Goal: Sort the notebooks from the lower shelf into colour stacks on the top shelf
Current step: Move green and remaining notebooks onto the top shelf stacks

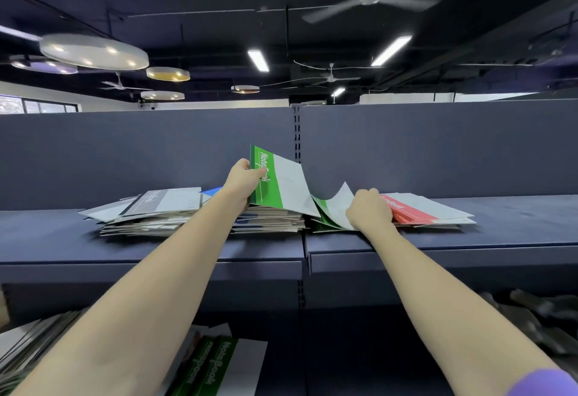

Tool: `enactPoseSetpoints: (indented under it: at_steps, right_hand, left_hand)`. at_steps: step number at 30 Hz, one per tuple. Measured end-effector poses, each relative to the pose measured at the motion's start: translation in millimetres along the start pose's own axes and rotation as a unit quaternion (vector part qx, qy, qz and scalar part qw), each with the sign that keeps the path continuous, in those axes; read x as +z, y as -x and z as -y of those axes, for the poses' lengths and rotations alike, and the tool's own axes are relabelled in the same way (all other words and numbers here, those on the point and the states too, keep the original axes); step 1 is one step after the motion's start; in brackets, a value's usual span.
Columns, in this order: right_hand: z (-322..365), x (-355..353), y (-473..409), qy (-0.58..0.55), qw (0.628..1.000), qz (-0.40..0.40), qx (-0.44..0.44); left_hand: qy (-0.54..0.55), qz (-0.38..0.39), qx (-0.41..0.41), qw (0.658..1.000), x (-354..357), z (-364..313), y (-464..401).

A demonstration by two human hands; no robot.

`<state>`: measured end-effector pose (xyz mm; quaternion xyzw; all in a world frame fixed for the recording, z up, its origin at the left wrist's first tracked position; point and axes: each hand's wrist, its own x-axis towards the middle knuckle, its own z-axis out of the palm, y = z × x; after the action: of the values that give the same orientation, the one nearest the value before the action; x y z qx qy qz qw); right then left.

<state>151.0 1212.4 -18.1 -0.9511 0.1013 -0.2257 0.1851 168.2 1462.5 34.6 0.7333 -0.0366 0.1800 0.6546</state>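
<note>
My left hand [242, 178] grips a green-and-white notebook [281, 181] by its left edge and holds it tilted up above the top shelf [500, 239]. My right hand [369, 209] is curled on the bent cover of another green notebook [333, 211] in a stack there. Right of it lies a red stack [419, 209]. Left of it, a blue stack [269, 222] lies under the lifted notebook, and a grey stack [156, 211] lies further left. Green notebooks [212, 367] lie on the lower shelf between my forearms.
A dark back panel [438, 151] rises behind the top shelf, with a slotted upright [297, 136] at its middle. More notebooks [28, 352] lean at the lower left. Dark crumpled material [538, 317] fills the lower shelf at right.
</note>
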Motion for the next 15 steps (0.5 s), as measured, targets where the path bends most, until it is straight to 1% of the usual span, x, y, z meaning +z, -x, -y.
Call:
enactPoseSetpoints:
  at_steps: [5, 9, 11, 13, 15]
  right_hand:
    - [2, -7, 1, 0.106, 0.994, -0.033, -0.023]
    - [-3, -9, -3, 0.085, 0.996, -0.02, -0.002]
    - [-5, -8, -1, 0.079, 0.997, -0.023, -0.008]
    - [-8, -6, -1, 0.091, 0.995, -0.023, -0.045]
    - [-8, -5, -1, 0.068, 0.992, -0.006, -0.104]
  left_hand:
    - [0.019, 0.008, -0.009, 1.0, -2, -2, 2]
    - [0.028, 0.008, -0.024, 0.999, -2, -3, 5]
    - [0.042, 0.015, -0.033, 0.998, -3, -4, 5]
    - [0.059, 0.024, -0.052, 0.997, -5, -5, 6]
    - [0.064, 0.027, -0.065, 0.995, -6, -4, 4]
